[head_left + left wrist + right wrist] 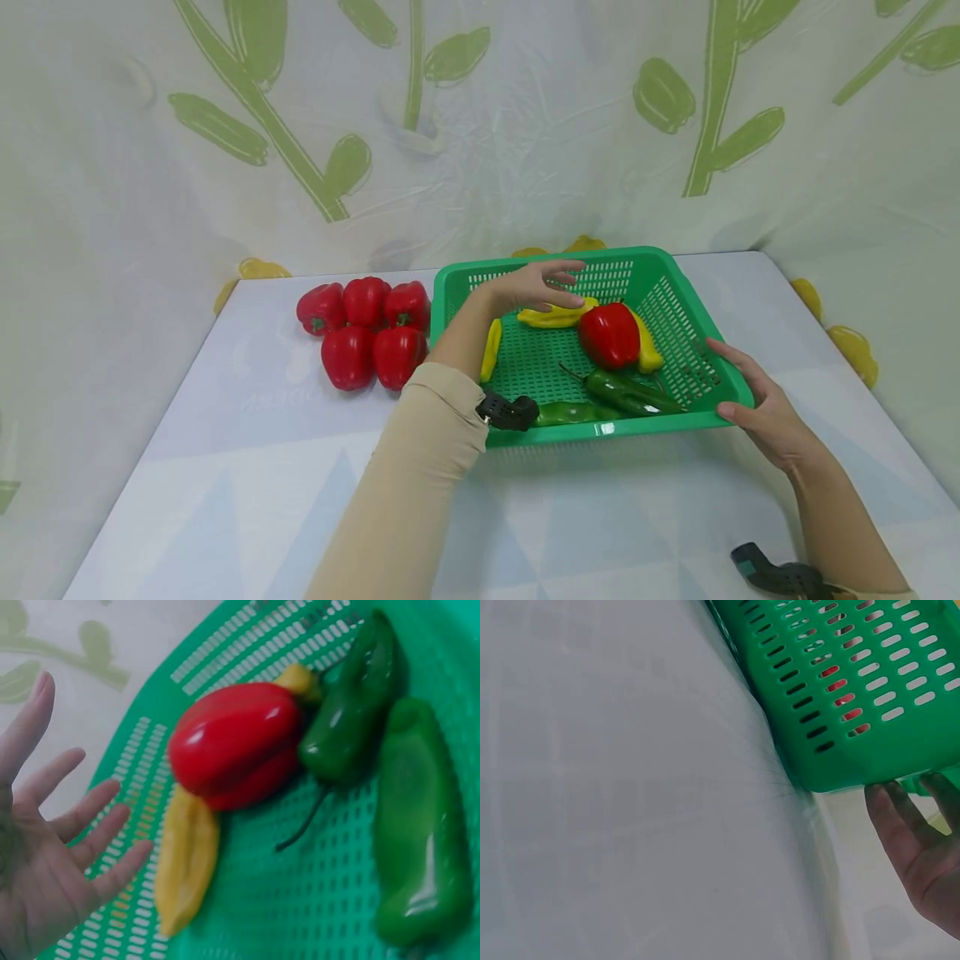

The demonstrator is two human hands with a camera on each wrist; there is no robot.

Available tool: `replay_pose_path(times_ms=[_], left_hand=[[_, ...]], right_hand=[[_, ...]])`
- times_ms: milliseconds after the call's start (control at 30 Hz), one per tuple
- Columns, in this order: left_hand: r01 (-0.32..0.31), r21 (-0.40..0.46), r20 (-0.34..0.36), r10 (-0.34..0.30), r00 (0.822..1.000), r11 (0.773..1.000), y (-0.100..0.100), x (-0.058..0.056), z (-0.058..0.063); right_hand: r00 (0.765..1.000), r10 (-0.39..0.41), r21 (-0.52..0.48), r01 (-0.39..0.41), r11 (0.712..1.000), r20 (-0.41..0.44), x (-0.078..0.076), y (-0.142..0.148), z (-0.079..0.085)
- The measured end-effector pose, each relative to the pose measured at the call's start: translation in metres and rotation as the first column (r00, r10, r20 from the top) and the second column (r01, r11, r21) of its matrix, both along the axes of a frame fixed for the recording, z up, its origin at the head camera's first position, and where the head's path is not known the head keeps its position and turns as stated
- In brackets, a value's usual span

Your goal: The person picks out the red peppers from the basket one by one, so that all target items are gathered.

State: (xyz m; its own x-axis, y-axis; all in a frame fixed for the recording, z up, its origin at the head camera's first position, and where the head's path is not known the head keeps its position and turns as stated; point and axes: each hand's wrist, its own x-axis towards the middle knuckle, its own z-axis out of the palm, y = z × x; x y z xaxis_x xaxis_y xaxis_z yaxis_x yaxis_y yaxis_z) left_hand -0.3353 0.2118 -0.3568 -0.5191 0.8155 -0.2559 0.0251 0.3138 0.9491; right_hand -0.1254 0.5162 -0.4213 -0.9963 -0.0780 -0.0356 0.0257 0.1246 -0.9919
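A green plastic basket (585, 432) stands tilted toward me on the table, with slotted walls. My right hand (761, 404) grips its front right corner, thumb on the front rim and fingers over the side rim (915, 782). Above the basket my left hand (534, 285) hovers with fingers spread, holding nothing. Just past its fingertips lies a red bell pepper (609, 336), resting against yellow peppers (187, 862). Toward the front of the basket are a dark green pepper (626, 392) with a long stem and a lighter green pepper (573, 413).
Several red bell peppers (349, 358) sit grouped on the white table (247, 467), left of the basket. Another yellow pepper (491, 350) lies along the basket's left wall, partly behind my left forearm. A leaf-patterned curtain (525, 167) hangs right behind the table.
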Motion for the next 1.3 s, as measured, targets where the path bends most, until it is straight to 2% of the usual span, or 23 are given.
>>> replay_pose_path(times_ms=[100,200,300,433,667,833,1133,1300], left_hand=[[0.002,-0.027,0.065,0.0,0.998,1.0,0.01,0.004,-0.005],[-0.021,-0.045,0.123,0.027,0.992,0.999,0.02,0.008,-0.011],[-0.043,-0.05,0.152,0.05,0.987,0.998,0.029,0.013,-0.015],[-0.072,-0.068,0.156,0.082,0.984,0.995,0.041,0.018,-0.018],[-0.122,-0.093,0.118,0.132,0.984,0.988,0.057,0.022,-0.023],[-0.153,-0.133,0.055,0.162,0.985,0.979,0.065,0.025,-0.027],[-0.125,-0.186,-0.033,0.121,0.992,0.975,0.072,0.027,-0.033],[-0.101,-0.204,-0.034,0.096,0.995,0.974,0.072,0.03,-0.033]], right_hand=[[1.0,0.001,-0.002,-0.001,1.0,0.002,0.0,0.0,0.0],[1.0,0.003,-0.005,-0.003,1.0,0.002,0.0,0.0,0.0],[1.0,0.008,-0.012,-0.008,1.0,-0.007,0.0,0.0,0.0],[1.0,0.019,-0.016,-0.019,1.0,-0.02,-0.001,0.0,0.002],[1.0,0.022,-0.011,-0.022,1.0,-0.02,-0.003,0.0,0.002],[0.999,0.031,-0.029,-0.031,0.999,-0.02,-0.003,0.0,0.001],[1.0,0.021,-0.033,-0.022,0.999,-0.021,-0.002,0.0,0.001],[1.0,0.023,-0.034,-0.023,0.999,-0.017,-0.001,0.001,0.001]])
